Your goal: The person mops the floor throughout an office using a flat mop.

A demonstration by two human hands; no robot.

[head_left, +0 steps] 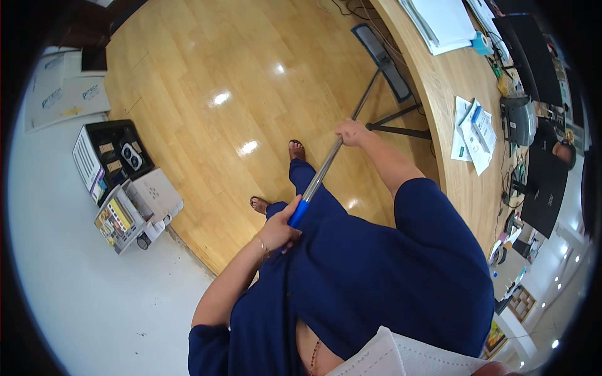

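Note:
A flat floor mop is in my two hands. Its metal handle (pixel 325 164) slants from my waist out to the far right. My left hand (pixel 280 229) is closed around the blue grip (pixel 299 214) at the near end. Farther along the pole, my right hand (pixel 352 133) is wrapped round the metal shaft. The wide grey-blue mop head (pixel 382 61) lies on the floor beside the desk, its far end close to some cables.
A curved wooden desk (pixel 433 94) with papers, monitors and a desk phone (pixel 519 122) runs along the right. Its dark metal leg (pixel 401 128) stands near the mop. An open box (pixel 119 153) and a white printer-like machine (pixel 141 207) are on the left by the white wall.

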